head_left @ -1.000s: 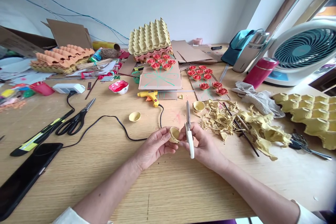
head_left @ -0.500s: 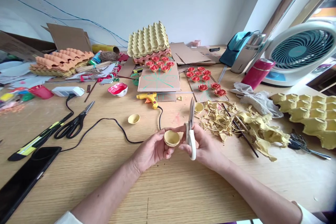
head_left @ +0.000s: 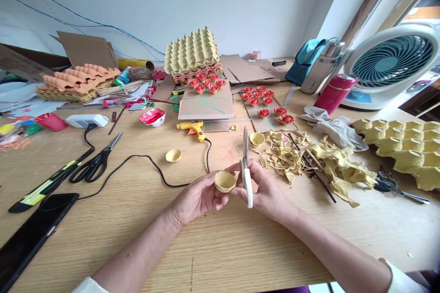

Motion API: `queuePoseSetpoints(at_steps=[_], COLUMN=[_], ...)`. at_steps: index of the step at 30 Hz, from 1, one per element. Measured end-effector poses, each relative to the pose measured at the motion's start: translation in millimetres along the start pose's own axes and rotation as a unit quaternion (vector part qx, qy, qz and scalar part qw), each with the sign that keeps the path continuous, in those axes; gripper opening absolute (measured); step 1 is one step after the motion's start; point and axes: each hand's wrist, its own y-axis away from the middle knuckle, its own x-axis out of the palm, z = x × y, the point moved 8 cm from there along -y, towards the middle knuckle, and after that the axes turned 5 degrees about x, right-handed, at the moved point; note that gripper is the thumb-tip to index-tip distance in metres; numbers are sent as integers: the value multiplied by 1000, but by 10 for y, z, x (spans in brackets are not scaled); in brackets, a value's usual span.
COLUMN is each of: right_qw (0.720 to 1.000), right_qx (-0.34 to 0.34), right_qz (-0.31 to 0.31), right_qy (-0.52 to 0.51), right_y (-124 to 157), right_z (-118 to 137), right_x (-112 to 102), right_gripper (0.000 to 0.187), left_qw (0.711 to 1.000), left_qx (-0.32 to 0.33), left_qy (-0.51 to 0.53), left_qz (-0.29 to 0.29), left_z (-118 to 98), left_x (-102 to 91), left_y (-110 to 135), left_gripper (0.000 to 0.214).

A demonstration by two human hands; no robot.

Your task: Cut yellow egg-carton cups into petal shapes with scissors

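Observation:
Between my hands sits a small yellow egg-carton cup (head_left: 225, 181), its opening facing up; a second rim shows just under the first. My left hand (head_left: 200, 192) is closed on its left side with fingers and thumb. White-handled scissors (head_left: 247, 178) stand upright in my right hand (head_left: 267, 191), blades pointing away. That hand's fingertips also touch the right side of the cup. Another pale cup (head_left: 173, 155) lies on the table to the left, and one more cup (head_left: 256, 139) rests beyond the scissors beside torn carton scraps (head_left: 287, 155).
A yellow glue gun (head_left: 192, 129) lies ahead with its black cord curving left. Black scissors (head_left: 96, 158), a cutter knife (head_left: 44, 185) and a phone (head_left: 36, 238) are on the left. Red paper roses (head_left: 264, 113) stand on cardboard behind; an egg tray (head_left: 405, 146) lies at right.
My right hand and the scissors have shifted slightly left, and its fingertips now meet the cup's right side. The whole view has moved a little.

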Motion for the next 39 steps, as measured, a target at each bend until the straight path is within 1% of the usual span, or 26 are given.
queuePoseSetpoints(at_steps=[3, 6, 9, 12, 16, 19, 22, 27, 31, 33, 35, 39], right_qw=[1000, 999, 1000, 1000, 1000, 1000, 1000, 1000, 997, 996, 996, 995], right_qx=[9, 12, 14, 17, 13, 8, -3, -20, -27, -28, -24, -16], right_qz=[9, 18, 18, 14, 9, 7, 7, 3, -2, 3, 16, 40], right_qy=[-20, -29, -21, -18, -15, -9, 5, 23, 69, 84, 88, 87], right_y=[-7, -10, -14, -25, -30, -13, 4, 7, 2, -5, -13, -21], right_z=[-26, -57, -74, -68, -30, -10, 8, 48, 94, 102, 89, 44], right_x=[8, 26, 34, 28, 21, 24, 21, -38, -106, -119, -108, -58], right_gripper=[41, 40, 41, 42, 45, 43, 40, 38, 33, 28, 23, 19], left_qw=[1000, 1000, 999, 1000, 999, 998, 999, 1000, 999, 999, 999, 996], left_qx=[2, -10, -23, -19, -3, 2, -1, 21, 18, 19, 32, 82], left_qy=[11, 20, 21, 16, -24, -40, -39, 2, 36, 42, 36, -11], left_qz=[-6, -10, -8, 5, 35, 42, 37, 9, 4, -3, -16, -39], left_z=[8, 36, 56, 42, 13, 15, 28, -21, -60, -85, -119, -206], left_x=[-29, -52, -41, -14, 4, -2, -6, -65, -97, -107, -120, -125], left_y=[-10, -11, -2, 12, 30, 36, 39, 29, 23, 28, 36, 55], left_gripper=[31, 27, 30, 36, 39, 41, 44, 38, 46, 47, 45, 43])
